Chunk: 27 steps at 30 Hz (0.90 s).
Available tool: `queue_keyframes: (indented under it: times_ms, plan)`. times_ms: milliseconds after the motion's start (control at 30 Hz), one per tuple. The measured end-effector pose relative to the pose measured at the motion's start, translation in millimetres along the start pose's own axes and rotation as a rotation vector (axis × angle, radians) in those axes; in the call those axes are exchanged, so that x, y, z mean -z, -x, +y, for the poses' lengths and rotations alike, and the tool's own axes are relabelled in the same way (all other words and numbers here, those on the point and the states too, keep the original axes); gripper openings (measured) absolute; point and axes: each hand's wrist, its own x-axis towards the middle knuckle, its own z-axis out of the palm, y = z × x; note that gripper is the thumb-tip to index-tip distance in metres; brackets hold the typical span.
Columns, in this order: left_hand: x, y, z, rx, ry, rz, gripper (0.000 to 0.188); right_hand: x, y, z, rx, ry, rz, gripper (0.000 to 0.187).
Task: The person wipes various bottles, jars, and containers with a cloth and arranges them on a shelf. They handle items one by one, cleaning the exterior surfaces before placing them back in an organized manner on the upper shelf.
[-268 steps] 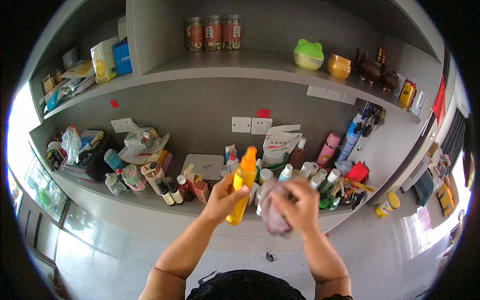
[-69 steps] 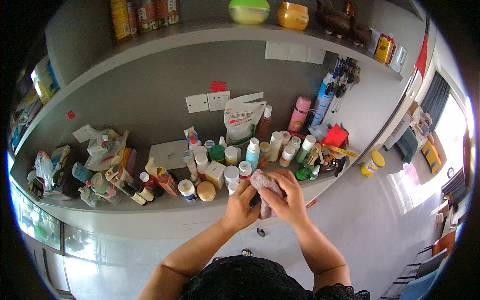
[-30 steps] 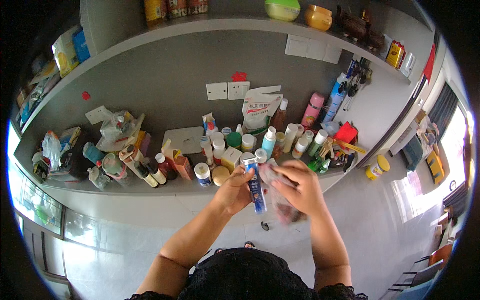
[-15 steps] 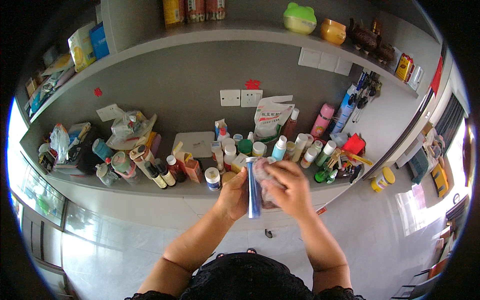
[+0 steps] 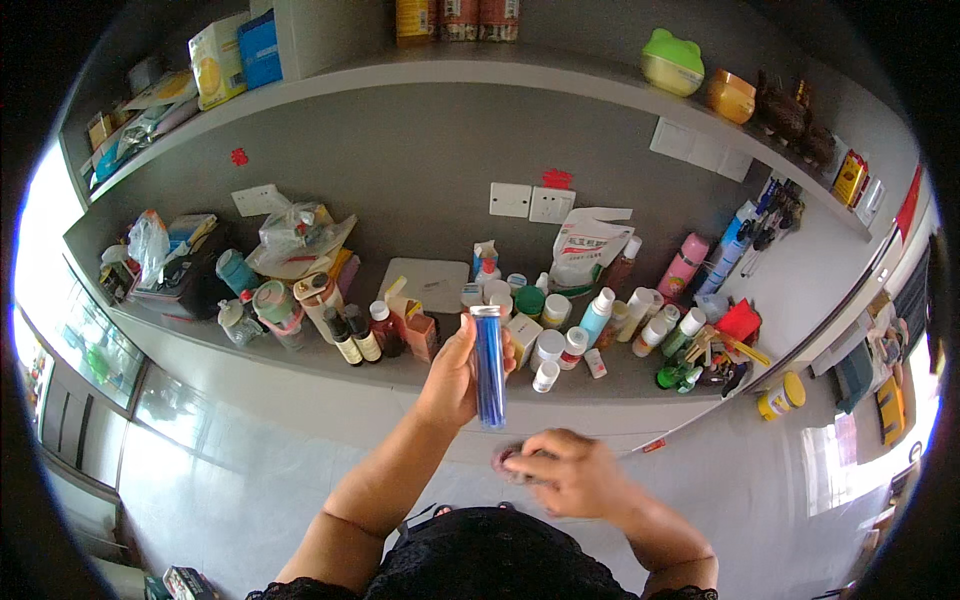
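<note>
My left hand (image 5: 455, 378) grips a slim blue tube (image 5: 490, 375) with a silver-coloured cap, held upright in front of the shelf counter. The fingers wrap behind it near the top, and its lower end hangs free. Lower down and to the right, my right hand (image 5: 580, 474) is closed on a bunched greyish-pink cloth (image 5: 512, 463), slightly blurred. The cloth is apart from the tube. Behind the tube, small white bottles (image 5: 547, 347) and a cream-coloured box (image 5: 524, 335) stand on the counter.
Dark bottles with cream labels (image 5: 342, 340) and a clear lidded jar (image 5: 278, 308) stand to the left. A white pouch (image 5: 588, 250), a pink flask (image 5: 683, 265) and several bottles crowd the right. An upper shelf (image 5: 480, 72) runs across. A yellow tub (image 5: 781, 397) is on the floor.
My right hand has drawn the cloth away from the tube, down toward me. The tube stays in my left hand. The whole view has shifted, moving the counter rightward in it.
</note>
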Motion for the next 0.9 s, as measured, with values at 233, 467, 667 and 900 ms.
queue_keyframes:
  times_ms: [233, 467, 667, 900]
  plan:
    - [-24.2, 5.7, -11.5, 0.195, 0.062, 0.047, 0.048, 16.8, -62.0, 30.5, -0.123, 0.065, 0.626, 0.033]
    - [-10.7, 5.5, -24.1, 0.174, 0.026, 0.026, 0.076, -20.1, -50.9, 11.4, -0.096, 0.140, 0.601, 0.034]
    - [2.2, -14.5, 2.3, -0.029, 0.275, -0.031, 0.056, -20.8, -11.3, 8.6, 0.046, -0.173, 0.233, 0.034]
    - [-4.9, -27.5, -1.9, 0.047, 0.584, 0.007, 0.046, -14.7, -35.0, 18.5, 0.005, -0.063, 0.586, 0.036]
